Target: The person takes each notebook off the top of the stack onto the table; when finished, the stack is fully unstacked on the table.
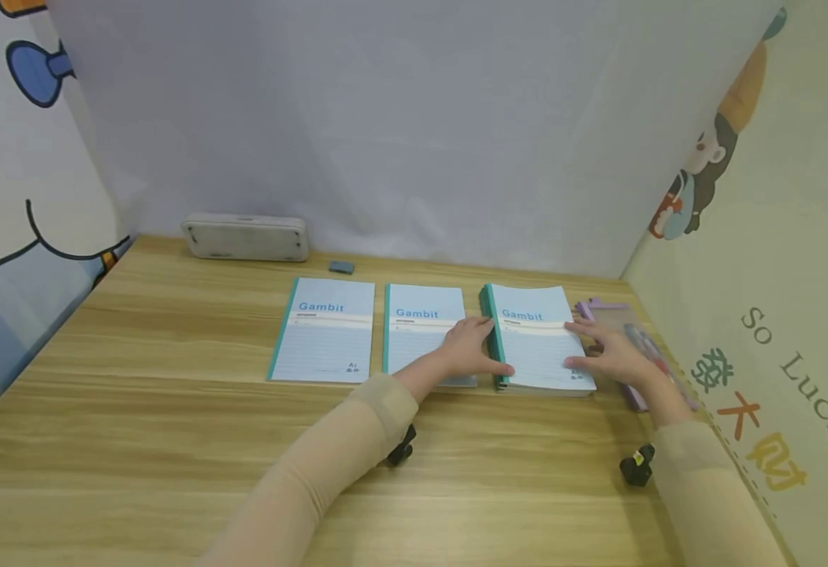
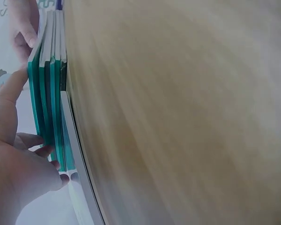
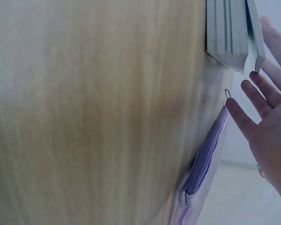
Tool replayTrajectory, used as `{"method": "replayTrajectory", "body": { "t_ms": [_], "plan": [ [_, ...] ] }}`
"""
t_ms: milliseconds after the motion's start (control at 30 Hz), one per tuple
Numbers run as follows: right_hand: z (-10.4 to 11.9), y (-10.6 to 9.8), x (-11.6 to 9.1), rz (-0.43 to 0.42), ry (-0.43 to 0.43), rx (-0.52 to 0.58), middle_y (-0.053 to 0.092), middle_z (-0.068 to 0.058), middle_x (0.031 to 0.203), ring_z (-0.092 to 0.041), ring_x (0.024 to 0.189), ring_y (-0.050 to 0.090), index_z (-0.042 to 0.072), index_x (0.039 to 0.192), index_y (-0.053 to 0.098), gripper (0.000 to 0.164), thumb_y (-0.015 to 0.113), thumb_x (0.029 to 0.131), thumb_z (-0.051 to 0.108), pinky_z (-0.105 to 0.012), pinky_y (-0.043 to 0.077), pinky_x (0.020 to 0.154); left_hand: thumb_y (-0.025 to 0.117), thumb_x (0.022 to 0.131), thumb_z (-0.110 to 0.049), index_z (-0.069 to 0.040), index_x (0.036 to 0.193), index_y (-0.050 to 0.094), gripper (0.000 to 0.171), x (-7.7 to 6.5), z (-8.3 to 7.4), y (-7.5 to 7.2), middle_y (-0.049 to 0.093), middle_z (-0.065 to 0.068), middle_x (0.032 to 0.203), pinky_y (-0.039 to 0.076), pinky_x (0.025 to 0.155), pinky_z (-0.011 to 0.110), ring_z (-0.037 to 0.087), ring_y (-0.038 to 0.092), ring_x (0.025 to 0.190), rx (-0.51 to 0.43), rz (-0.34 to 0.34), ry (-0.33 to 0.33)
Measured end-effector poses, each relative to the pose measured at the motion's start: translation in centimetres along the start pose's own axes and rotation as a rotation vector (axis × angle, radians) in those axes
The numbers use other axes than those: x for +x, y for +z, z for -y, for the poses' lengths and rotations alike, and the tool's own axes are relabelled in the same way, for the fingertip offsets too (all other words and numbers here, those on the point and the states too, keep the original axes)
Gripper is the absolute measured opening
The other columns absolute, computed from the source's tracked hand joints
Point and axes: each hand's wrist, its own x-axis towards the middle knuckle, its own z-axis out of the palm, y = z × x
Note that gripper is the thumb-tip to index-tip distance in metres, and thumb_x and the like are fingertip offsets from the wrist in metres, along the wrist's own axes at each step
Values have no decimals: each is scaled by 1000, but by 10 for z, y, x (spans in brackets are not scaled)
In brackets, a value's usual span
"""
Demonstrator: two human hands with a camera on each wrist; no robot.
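Observation:
A stack of several white "Gambit" notebooks point(image 1: 537, 339) with green spines lies at the right of the wooden table. My left hand point(image 1: 466, 348) is at its spine side; in the left wrist view the fingertips meet the green spines point(image 2: 47, 108) and the thumb reaches the upper edge. On the opposite side, my right hand point(image 1: 615, 356) has its fingers spread, fingertips at the top notebook's edge. The right wrist view shows that top notebook point(image 3: 256, 37) slightly raised from those below. Left of the stack, a single notebook point(image 1: 421, 350) lies partly under my left forearm, with another notebook point(image 1: 324, 331) beside it.
A purple-edged clear zip pouch point(image 1: 615, 315) lies under my right hand, along the table's right edge. At the back left stand a white case point(image 1: 246, 238) and a small grey eraser-like block point(image 1: 341, 268). Printed cloth hangs on both sides.

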Motion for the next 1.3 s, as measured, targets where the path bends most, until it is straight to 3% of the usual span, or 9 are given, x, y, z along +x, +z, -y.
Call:
{"method": "replayTrajectory", "body": {
  "t_ms": [167, 367, 533, 667, 767, 900, 1000, 1167, 1300],
  "plan": [
    [6, -5, -4, 3, 16, 13, 25, -27, 150, -52, 133, 23, 2, 144, 36, 72, 69, 86, 32, -67, 25, 101, 68, 79, -55, -6, 151, 20, 98, 2, -2, -2, 24, 10, 155, 22, 114, 43, 29, 21, 142, -65, -16, 19],
    [9, -11, -7, -10, 36, 66, 31, -26, 147, -46, 126, 40, 2, 144, 36, 70, 66, 89, 31, -61, 33, 101, 72, 79, -48, -9, 151, 21, 96, 1, -7, -9, 39, 9, 145, 29, 111, 42, 29, 28, 137, -165, -49, 22],
    [14, -14, -7, -32, 46, 74, 50, -26, 130, -40, 113, 52, 6, 145, 35, 67, 65, 90, 28, -52, 45, 90, 75, 80, -40, -10, 151, 22, 93, -2, -9, -14, 55, 1, 122, 42, 95, 36, 23, 45, 117, -222, -75, 20],
    [18, -15, -7, -69, 33, 75, 51, -25, 130, -38, 109, 54, 5, 144, 37, 65, 65, 90, 23, -48, 47, 87, 76, 80, -34, -10, 151, 23, 91, -3, -10, -17, 56, -1, 114, 44, 86, 30, 18, 48, 104, -253, -91, 7],
    [21, -15, -6, -81, 24, 96, 38, -24, 144, -38, 111, 54, 5, 144, 37, 64, 66, 90, 23, -51, 46, 92, 76, 80, -31, -7, 150, 22, 92, -3, -9, -18, 56, -1, 113, 44, 86, 27, 16, 47, 105, -256, -102, 7],
    [25, -15, -4, -103, 10, 148, 29, -22, 150, -34, 111, 54, 6, 143, 39, 62, 66, 90, 21, -34, 49, 92, 77, 79, -25, -4, 150, 20, 94, -3, -5, -21, 57, 1, 114, 45, 88, 26, 17, 49, 108, -272, -119, 9],
    [30, -15, -2, -126, 8, 171, 39, -22, 145, -34, 111, 56, 7, 142, 42, 59, 65, 90, 22, -32, 49, 91, 78, 79, -20, -4, 151, 18, 95, -4, -3, -25, 57, 2, 113, 45, 93, 28, 19, 49, 114, -304, -130, 10],
    [42, -16, 1, -174, -4, 135, 60, -23, 122, -41, 114, 55, 9, 141, 44, 56, 64, 91, 25, -54, 41, 97, 77, 79, -14, -6, 151, 19, 93, -7, 2, -36, 57, 4, 109, 43, 100, 33, 24, 50, 119, -365, -163, 46],
    [58, -18, 3, -211, -9, 79, 65, -21, 111, -40, 111, 57, 9, 139, 48, 53, 64, 91, 25, -38, 53, 79, 76, 80, -13, -7, 151, 20, 91, -11, 4, -48, 57, 5, 111, 41, 102, 35, 23, 49, 118, -384, -167, 58]
  ]
}}
